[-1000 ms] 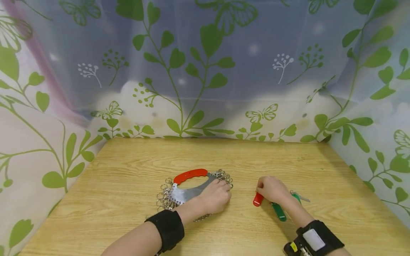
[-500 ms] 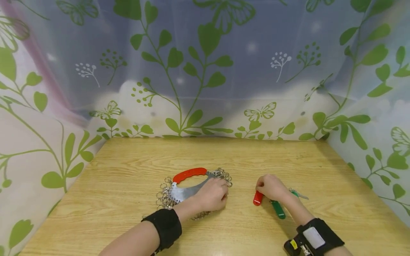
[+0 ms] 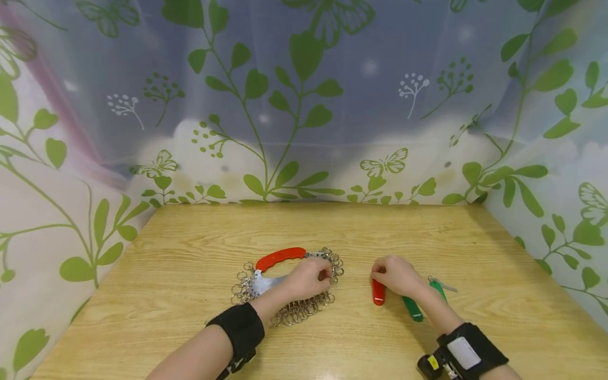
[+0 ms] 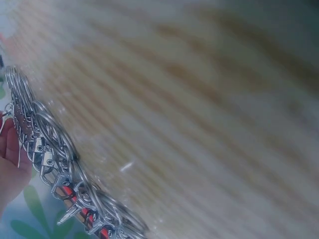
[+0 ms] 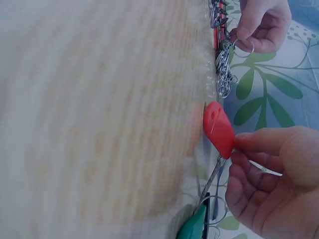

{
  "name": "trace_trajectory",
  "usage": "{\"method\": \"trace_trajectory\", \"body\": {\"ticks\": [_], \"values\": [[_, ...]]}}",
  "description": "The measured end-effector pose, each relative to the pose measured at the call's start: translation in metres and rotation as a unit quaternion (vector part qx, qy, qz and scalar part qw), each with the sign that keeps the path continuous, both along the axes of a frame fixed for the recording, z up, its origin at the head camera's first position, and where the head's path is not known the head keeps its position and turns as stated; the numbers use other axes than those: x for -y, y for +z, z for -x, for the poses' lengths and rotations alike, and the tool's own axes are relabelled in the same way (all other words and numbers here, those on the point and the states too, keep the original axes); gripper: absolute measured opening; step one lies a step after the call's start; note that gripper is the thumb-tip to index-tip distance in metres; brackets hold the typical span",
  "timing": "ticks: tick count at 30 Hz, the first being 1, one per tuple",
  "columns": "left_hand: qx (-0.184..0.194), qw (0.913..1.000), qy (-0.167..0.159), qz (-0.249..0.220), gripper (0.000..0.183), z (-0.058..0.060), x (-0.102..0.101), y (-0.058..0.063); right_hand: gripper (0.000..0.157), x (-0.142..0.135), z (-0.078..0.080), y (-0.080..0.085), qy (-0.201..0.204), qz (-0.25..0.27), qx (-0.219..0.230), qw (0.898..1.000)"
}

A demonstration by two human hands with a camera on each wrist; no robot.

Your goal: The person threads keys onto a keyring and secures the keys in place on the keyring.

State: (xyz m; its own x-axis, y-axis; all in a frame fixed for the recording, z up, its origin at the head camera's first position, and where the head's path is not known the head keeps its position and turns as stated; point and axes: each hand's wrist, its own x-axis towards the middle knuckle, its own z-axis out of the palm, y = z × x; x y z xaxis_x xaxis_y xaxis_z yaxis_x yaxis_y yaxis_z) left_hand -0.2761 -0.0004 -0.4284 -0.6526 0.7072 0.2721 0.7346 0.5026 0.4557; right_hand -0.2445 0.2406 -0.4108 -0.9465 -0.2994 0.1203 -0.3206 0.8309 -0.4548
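Note:
A curved metal key holder (image 3: 263, 284) with a red handle (image 3: 280, 257) lies on the table, many small rings hanging along its edge. My left hand (image 3: 309, 279) is over its right end. In the right wrist view, the left thumb and finger pinch a small metal ring (image 5: 253, 46) at the holder's edge. To the right, my right hand (image 3: 396, 274) pinches the upper end of a red key tag (image 3: 378, 294). Close to the tag in the right wrist view is a metal key (image 5: 212, 177).
A green key tag (image 3: 412, 309) lies beside the right wrist. Partly behind the right forearm is a second green tag (image 3: 437, 287) with a key (image 3: 447, 287). The wooden table (image 3: 214, 227) ends at a leaf-patterned cloth (image 3: 304, 158) at the back and sides.
My left hand has shifted back along the holder, uncovering more rings at its front edge. The right hand has moved slightly left, and the red tag has turned straighter.

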Motion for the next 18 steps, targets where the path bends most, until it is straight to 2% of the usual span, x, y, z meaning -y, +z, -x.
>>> {"method": "trace_trajectory", "body": {"ticks": [7,12,13,18], "values": [[-0.006,0.9999,0.013,-0.009,0.010,0.000,0.003,0.000,0.005,0.015,-0.002,0.003,0.016,0.062,0.007,0.998],[-0.013,0.9993,-0.005,-0.035,0.010,0.001,0.004,0.002,0.009,0.026,-0.004,0.006,0.010,0.107,0.038,0.993],[-0.024,0.9988,-0.012,-0.041,0.009,0.002,0.004,0.002,0.009,0.028,-0.004,0.007,0.010,0.111,0.040,0.993],[-0.028,0.9986,-0.027,-0.037,0.006,0.001,0.004,0.005,0.007,0.035,-0.002,0.007,0.026,0.118,0.034,0.992]]}}
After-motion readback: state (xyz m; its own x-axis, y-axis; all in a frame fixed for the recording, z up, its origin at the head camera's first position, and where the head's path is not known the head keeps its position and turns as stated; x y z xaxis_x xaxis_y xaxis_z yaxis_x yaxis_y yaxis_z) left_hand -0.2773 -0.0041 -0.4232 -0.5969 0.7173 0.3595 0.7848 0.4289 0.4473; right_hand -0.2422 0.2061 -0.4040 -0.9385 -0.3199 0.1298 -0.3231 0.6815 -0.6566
